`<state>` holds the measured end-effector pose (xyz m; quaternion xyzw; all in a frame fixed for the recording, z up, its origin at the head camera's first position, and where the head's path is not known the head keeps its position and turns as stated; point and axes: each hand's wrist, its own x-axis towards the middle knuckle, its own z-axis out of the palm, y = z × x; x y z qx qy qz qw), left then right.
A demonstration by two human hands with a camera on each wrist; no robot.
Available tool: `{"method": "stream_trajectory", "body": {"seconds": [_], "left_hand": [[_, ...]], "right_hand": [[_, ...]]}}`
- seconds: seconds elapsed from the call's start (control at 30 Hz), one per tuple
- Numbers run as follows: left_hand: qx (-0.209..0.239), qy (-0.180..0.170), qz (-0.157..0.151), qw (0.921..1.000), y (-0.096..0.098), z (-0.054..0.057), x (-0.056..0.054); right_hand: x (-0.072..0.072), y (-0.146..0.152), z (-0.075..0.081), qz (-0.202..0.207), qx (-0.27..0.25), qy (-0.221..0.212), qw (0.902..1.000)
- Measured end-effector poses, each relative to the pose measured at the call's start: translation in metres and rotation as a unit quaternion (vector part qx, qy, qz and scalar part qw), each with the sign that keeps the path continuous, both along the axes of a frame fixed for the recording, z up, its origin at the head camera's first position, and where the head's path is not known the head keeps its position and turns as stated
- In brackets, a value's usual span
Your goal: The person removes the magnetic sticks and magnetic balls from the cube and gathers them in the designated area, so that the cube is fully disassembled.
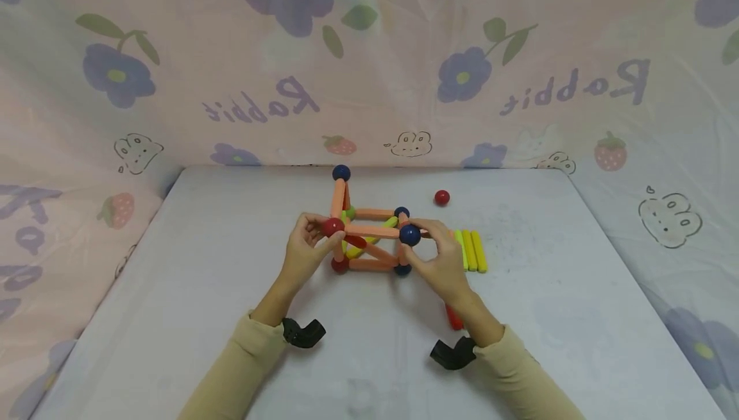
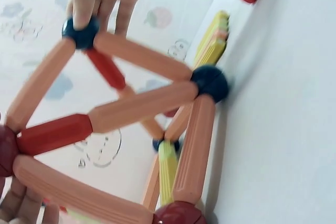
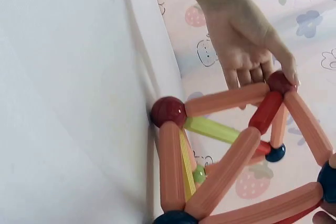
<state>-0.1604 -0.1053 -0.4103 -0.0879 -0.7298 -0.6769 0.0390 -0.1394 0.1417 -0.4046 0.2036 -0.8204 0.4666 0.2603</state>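
A frame of magnetic sticks and balls stands on the white table (image 1: 185,317). My left hand (image 1: 301,250) pinches the red ball (image 1: 333,227) at its upper near left corner. At the upper near right corner, my right hand (image 1: 443,263) pinches a dark blue ball (image 1: 410,235). An orange stick (image 1: 372,232) joins these two balls. In the left wrist view, a diagonal of a red stick (image 2: 55,134) and an orange stick (image 2: 144,107) crosses the near face, down to a lower blue ball (image 2: 211,83). Another blue ball (image 1: 341,173) tops the raised back left part.
Right of the frame, yellow and green sticks (image 1: 472,251) lie side by side. A loose red ball (image 1: 442,197) sits behind them. Near the right forearm lies a red stick (image 1: 454,317), partly hidden. Printed cloth (image 1: 369,74) hangs behind the table.
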Motion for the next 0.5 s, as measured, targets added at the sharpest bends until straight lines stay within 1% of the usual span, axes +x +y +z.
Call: {"method": "stream_trajectory", "body": {"seconds": [0.07, 0.17, 0.27, 0.3, 0.33, 0.37, 0.4, 0.43, 0.47, 0.5], "left_hand": [[-0.007, 0.004, 0.008, 0.9999, 0.004, 0.001, 0.006], [-0.02, 0.015, 0.02, 0.9995, 0.008, 0.002, 0.013], [-0.04, 0.031, 0.033, 0.9982, 0.012, 0.001, 0.018], [-0.048, 0.041, 0.039, 0.9973, 0.013, 0.001, 0.019], [-0.059, 0.06, 0.047, 0.9954, 0.014, 0.001, 0.019], [-0.075, 0.09, 0.056, 0.9915, 0.015, 0.0, 0.02], [-0.096, 0.125, 0.066, 0.9853, 0.016, 0.0, 0.02], [-0.12, 0.162, 0.078, 0.9763, 0.017, 0.0, 0.02], [-0.146, 0.202, 0.089, 0.9643, 0.018, 0.0, 0.019], [-0.17, 0.245, 0.095, 0.9497, 0.018, 0.001, 0.018]], "right_hand": [[-0.001, 0.003, 0.001, -0.004, 0.011, 0.008, 0.9999], [-0.004, 0.007, 0.004, -0.004, 0.042, 0.012, 0.999], [-0.007, 0.01, 0.007, 0.012, 0.073, 0.018, 0.9971], [-0.008, 0.011, 0.008, 0.019, 0.081, 0.019, 0.9963], [-0.009, 0.013, 0.009, 0.027, 0.088, 0.02, 0.9955], [-0.011, 0.013, 0.009, 0.036, 0.093, 0.021, 0.9948], [-0.012, 0.014, 0.009, 0.044, 0.095, 0.022, 0.9942], [-0.013, 0.015, 0.009, 0.052, 0.097, 0.021, 0.9937], [-0.015, 0.015, 0.008, 0.058, 0.098, 0.022, 0.9932], [-0.016, 0.016, 0.008, 0.065, 0.097, 0.023, 0.9929]]}}
